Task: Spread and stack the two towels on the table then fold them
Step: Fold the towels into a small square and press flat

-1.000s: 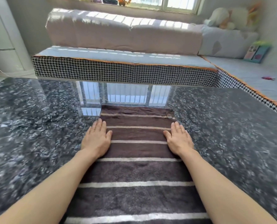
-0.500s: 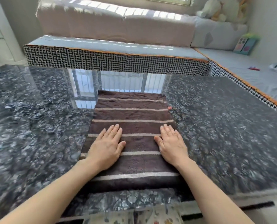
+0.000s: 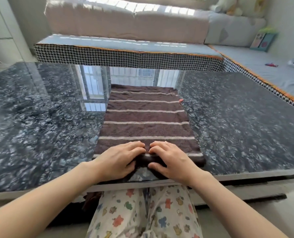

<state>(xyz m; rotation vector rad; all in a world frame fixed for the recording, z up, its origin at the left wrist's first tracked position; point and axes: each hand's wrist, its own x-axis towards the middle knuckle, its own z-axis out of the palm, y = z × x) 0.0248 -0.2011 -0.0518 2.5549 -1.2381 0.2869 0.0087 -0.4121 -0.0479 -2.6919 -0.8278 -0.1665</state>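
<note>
A brown towel with thin pale stripes (image 3: 145, 115) lies flat and lengthwise on the dark marble table (image 3: 242, 121). At its far right corner a second layer shows slightly offset, so it looks like two towels stacked. My left hand (image 3: 120, 159) and my right hand (image 3: 171, 160) sit side by side at the middle of the towel's near edge. Their fingers press on top and the thumbs curl in front of the edge, pinching the fabric. A bit of brown cloth (image 3: 91, 200) hangs below the table's front edge.
A low sofa with a houndstooth border (image 3: 125, 56) runs behind the table and along the right side. Cushions and soft toys (image 3: 232, 30) sit at the back right. My patterned trousers (image 3: 142, 213) show below the table's near edge.
Both hands have slid back along the towel from its middle to the near edge and come together, fingers curling onto the fabric. The view has tilted down.
</note>
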